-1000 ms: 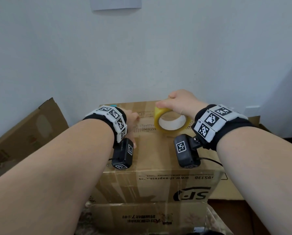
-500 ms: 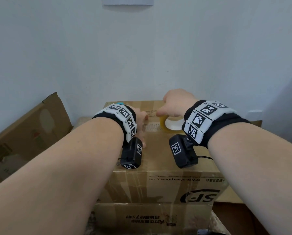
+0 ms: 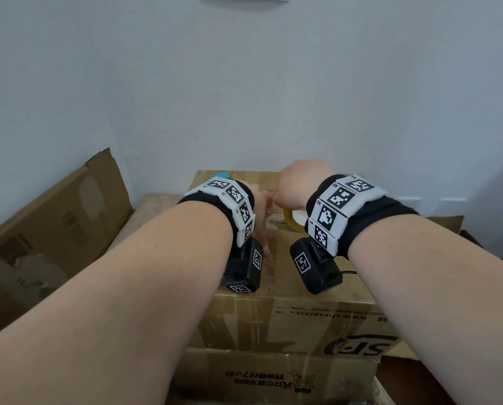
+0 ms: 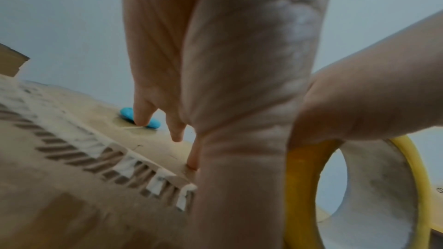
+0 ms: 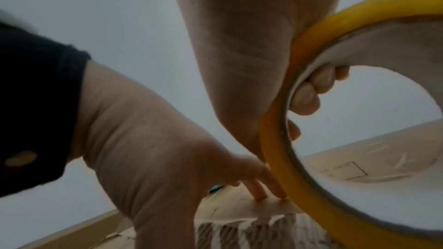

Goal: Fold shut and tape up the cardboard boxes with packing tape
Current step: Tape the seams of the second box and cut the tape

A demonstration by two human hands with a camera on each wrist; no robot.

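A shut brown cardboard box [image 3: 303, 311] with an SF logo stands in front of me. My left hand [image 3: 258, 204] lies on its top, straight fingertips [image 4: 176, 136] pressing the cardboard beside a torn strip of old tape [image 4: 134, 166]. My right hand [image 3: 301, 184] grips a yellow roll of packing tape [image 3: 289, 220], fingers [image 5: 309, 92] curled through its core. The roll [image 5: 275, 158] stands on edge on the box top, close against the left hand [image 5: 155, 139]. In the head view the right wrist hides most of the roll.
A small blue object [image 3: 222, 174] lies at the far left corner of the box top. An open cardboard box [image 3: 54, 223] leans at the left. Another printed box [image 3: 273, 378] lies underneath. A cardboard flap [image 3: 446, 226] shows at the right, and a white wall stands behind.
My right hand has carried the roll leftward until it sits against the left hand. The left hand stays pressed on the box top.
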